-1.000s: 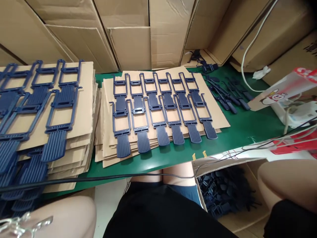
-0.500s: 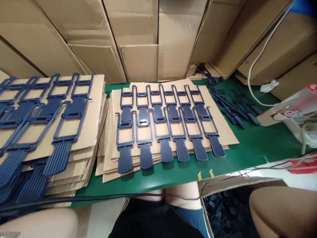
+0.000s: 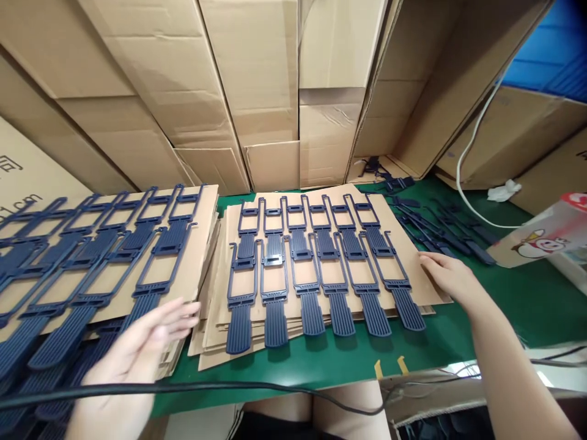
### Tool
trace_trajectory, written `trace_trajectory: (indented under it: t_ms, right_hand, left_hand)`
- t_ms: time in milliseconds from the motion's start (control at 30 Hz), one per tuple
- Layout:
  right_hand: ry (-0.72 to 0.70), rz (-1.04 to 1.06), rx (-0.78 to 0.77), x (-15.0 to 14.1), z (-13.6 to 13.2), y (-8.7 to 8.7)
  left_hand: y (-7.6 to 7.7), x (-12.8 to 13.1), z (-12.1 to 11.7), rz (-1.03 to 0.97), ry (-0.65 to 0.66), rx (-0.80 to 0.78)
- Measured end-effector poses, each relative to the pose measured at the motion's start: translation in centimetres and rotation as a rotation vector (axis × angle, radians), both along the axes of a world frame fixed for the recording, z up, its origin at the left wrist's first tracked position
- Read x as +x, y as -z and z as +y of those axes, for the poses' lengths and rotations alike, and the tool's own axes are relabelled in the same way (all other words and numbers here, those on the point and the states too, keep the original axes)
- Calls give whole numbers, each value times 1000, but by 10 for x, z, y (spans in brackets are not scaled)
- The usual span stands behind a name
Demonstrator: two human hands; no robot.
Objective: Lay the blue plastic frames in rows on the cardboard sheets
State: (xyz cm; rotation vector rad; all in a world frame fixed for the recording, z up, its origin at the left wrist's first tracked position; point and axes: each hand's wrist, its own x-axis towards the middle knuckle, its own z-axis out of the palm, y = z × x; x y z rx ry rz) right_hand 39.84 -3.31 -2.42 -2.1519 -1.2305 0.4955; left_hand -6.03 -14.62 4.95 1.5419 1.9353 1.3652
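A cardboard sheet [image 3: 413,260] in the middle of the green table [image 3: 504,305] carries two rows of dark blue plastic frame parts [image 3: 316,263] with ribbed ends. It tops a small stack of sheets. My right hand [image 3: 447,275] rests at the sheet's right edge, fingers stretched out. My left hand [image 3: 151,336] hovers near the stack's left side with fingers extended and slightly blurred, holding nothing. It overlaps the corner of a taller stack of cardboard sheets [image 3: 197,256] on the left, loaded with the same blue parts [image 3: 105,256].
Tall cardboard boxes [image 3: 257,91] wall the back of the table. Loose blue parts [image 3: 440,229] lie at the right rear, beside a white cable [image 3: 463,165] and a printed bag [image 3: 541,235]. A black cable [image 3: 206,386] runs along the table's front edge.
Both hands have come up into view, the right to the middle sheet's right edge, the left toward its left side. The camera has tilted upward, so the table sits lower in frame.
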Motion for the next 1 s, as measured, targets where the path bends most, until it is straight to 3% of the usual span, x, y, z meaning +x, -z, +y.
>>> trace_trajectory:
  t_ms: [100,267,367,533,633,833,1000]
  right_hand:
    - [5,5,-7,3,2,3]
    - [-38,88,24,14,2,10]
    - [-62,165,48,21,2,18]
    - [-74,216,62,23,2,20]
    - [-90,228,63,22,2,17]
    - [-120,247,66,20,0,11]
    - [-94,238,63,18,1,11]
  left_hand:
    - [19,7,16,-74,116,-132]
    - [40,11,29,347,12,-269]
    - [47,7,31,404,52,-398]
    - [56,0,29,268,128,-342]
    - [53,-2,28,117,173,-325]
    - [39,-13,32,-76,109,-348]
    - [47,-17,34,-167,117,-355]
